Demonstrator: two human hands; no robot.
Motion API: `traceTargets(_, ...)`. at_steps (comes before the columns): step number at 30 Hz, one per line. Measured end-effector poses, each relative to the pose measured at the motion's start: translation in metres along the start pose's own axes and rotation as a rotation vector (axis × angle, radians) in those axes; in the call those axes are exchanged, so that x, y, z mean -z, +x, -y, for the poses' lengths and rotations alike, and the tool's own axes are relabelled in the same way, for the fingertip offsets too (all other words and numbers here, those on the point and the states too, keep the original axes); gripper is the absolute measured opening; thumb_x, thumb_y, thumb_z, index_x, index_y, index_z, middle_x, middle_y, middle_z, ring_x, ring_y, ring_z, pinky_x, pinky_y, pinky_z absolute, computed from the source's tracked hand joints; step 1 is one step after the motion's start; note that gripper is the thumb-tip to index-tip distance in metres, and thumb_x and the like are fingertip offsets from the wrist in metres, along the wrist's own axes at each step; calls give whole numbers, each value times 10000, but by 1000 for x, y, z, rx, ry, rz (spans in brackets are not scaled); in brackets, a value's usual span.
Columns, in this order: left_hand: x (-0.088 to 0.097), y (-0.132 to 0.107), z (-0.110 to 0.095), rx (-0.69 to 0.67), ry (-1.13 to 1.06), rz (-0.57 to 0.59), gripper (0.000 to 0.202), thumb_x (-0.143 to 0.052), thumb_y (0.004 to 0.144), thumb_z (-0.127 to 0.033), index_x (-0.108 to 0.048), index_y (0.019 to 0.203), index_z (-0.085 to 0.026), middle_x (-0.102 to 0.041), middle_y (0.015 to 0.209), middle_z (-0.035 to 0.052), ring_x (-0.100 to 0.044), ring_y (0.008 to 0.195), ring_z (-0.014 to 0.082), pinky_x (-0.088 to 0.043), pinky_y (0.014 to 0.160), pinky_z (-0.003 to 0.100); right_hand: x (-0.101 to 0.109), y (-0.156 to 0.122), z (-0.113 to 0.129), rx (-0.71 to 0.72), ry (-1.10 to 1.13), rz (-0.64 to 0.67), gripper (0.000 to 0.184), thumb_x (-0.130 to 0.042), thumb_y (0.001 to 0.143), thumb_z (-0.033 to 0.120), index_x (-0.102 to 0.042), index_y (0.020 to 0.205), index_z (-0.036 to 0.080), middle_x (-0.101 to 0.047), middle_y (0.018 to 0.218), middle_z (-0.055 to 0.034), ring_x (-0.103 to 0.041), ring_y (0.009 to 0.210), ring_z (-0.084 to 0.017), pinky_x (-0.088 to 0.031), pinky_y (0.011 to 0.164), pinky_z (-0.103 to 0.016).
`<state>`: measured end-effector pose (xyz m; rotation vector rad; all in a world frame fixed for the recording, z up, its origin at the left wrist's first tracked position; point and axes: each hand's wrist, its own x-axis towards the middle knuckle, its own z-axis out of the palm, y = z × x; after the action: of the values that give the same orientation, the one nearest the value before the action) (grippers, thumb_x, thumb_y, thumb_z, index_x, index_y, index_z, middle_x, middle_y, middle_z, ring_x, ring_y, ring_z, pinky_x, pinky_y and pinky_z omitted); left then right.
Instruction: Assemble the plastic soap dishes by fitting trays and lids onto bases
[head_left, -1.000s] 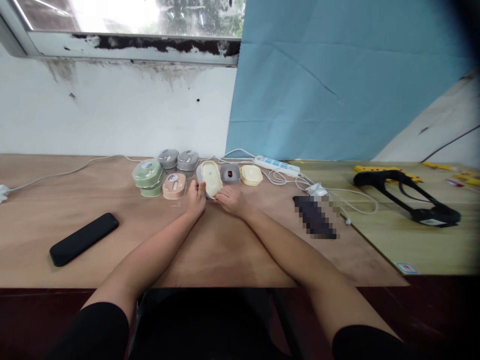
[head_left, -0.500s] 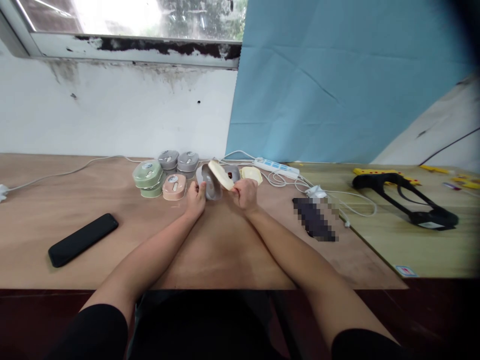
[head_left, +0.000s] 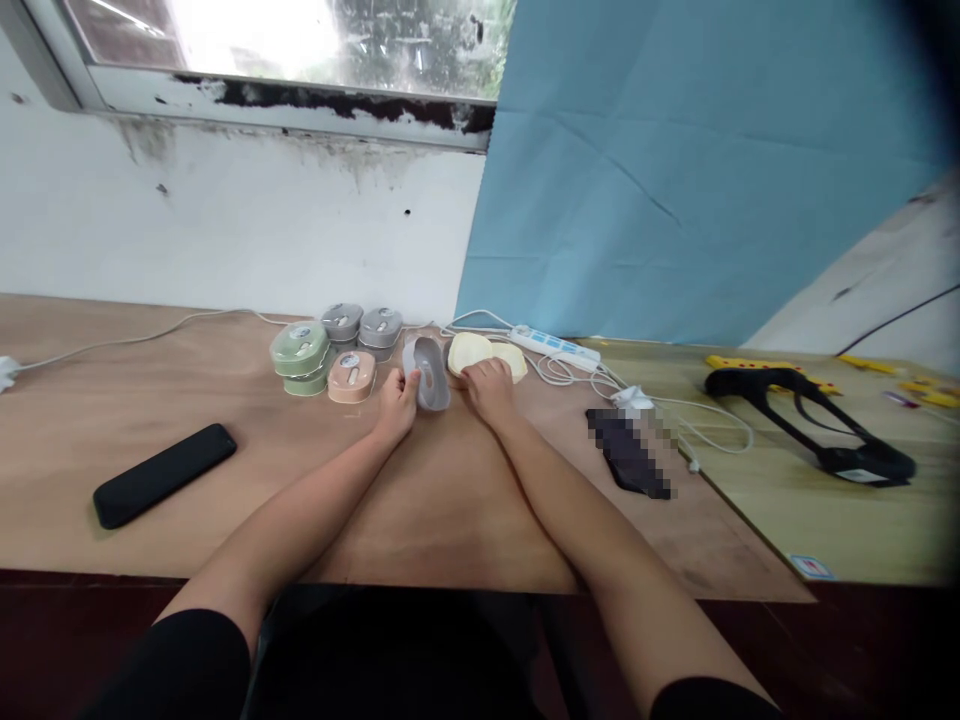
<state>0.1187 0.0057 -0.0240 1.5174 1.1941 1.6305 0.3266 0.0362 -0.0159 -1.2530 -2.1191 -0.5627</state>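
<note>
My left hand (head_left: pixel 399 404) is closed on the near left edge of a grey, see-through plastic shell (head_left: pixel 433 375), which is tilted up on its side with its hollow facing right. My right hand (head_left: pixel 491 388) has its fingers bent at the near edge of a cream-coloured rounded plastic piece (head_left: pixel 470 349), which lies low over the table. Another cream piece (head_left: pixel 514 360) sits just to the right, partly behind that hand. Left of my left hand stand a pink oval box (head_left: pixel 352 377), stacked green boxes (head_left: pixel 301 347) and grey boxes (head_left: pixel 380 326), all with clear wrapping.
A black phone (head_left: pixel 166 474) lies at the left of the brown table (head_left: pixel 442 520). To the right are a white power strip (head_left: pixel 555 347) with cables, a pixelated dark object (head_left: pixel 628 455), and a black frame (head_left: pixel 810 425) near yellow pieces (head_left: pixel 874 366). A wall stands behind.
My right hand has lowered the cream piece from a raised tilt beside the grey shell to lying flat, covering the grey item there. The grey shell stays in my left hand. The view shifted slightly.
</note>
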Motion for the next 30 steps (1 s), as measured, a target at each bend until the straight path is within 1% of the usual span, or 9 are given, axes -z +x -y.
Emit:
traceTargets(4,1,0,-3,0,35,-10,448,-481,860,-610,-448,712,-189,-466,655,-28,-453,614,121,-336,567,239,-1,-1,1,-4,26,46,239,-480,908,182,-691,1016,209,-627,954,-92,-479,950,-239,-295,956,-409)
traceTargets(6,2,0,-4,1,35,-9,443,-485,861,-603,-457,715,-186,-476,660,-25,-456,618,122,-337,567,240,-1,-2,-1,-21,48,38,268,-497,889,160,-688,1069,219,-616,1045,-99,-472,1010,-247,-289,976,-424)
traceTargets(8,2,-1,-4,-4,23,-1,440,-478,867,-599,-457,718,-186,-479,658,-24,-456,614,122,-337,561,240,-1,-3,-2,-49,55,20,286,-500,882,152,-692,1082,222,-603,1107,-108,-464,1044,-255,-305,964,-426)
traceTargets(10,1,-1,-4,-9,14,0,445,-471,869,-605,-441,709,-191,-463,641,-30,-446,598,121,-327,549,238,-1,-4,-3,-75,47,4,288,-503,878,155,-702,1075,220,-603,1116,-114,-465,1037,-260,-330,933,-417)
traceTargets(15,0,-2,0,1,10,-4,454,-475,859,-621,-422,706,-197,-437,625,-39,-419,572,116,-306,533,237,-4,-2,-5,-86,33,-14,296,-512,869,159,-704,1084,225,-630,1037,-104,-480,978,-254,-355,885,-404)
traceTargets(21,0,-1,-3,-3,-18,-2,458,-478,852,-629,-457,720,-191,-480,659,-21,-451,602,127,-333,557,243,-12,3,-5,-111,38,-25,328,-469,890,164,-679,1136,217,-603,1134,-128,-468,1065,-283,-366,931,-435)
traceTargets(26,2,-1,-6,-13,19,-1,442,-476,867,-603,-445,706,-192,-481,661,-17,-454,617,130,-344,576,248,-12,4,-1,-71,101,-8,412,-444,908,220,-562,1299,171,-563,1228,-157,-454,1155,-304,-385,987,-463)
traceTargets(28,2,-1,-6,-7,30,-6,442,-478,867,-601,-445,701,-193,-479,650,-18,-452,612,130,-342,573,249,-12,4,-1,-63,129,0,422,-445,899,219,-556,1301,155,-564,1236,-166,-453,1173,-311,-380,1007,-486)
traceTargets(30,2,-1,-6,3,18,-7,445,-484,859,-611,-458,707,-193,-484,645,-19,-456,608,131,-345,573,249,-12,3,-1,-72,153,11,407,-445,889,208,-580,1268,143,-576,1222,-173,-455,1175,-314,-382,1011,-498)
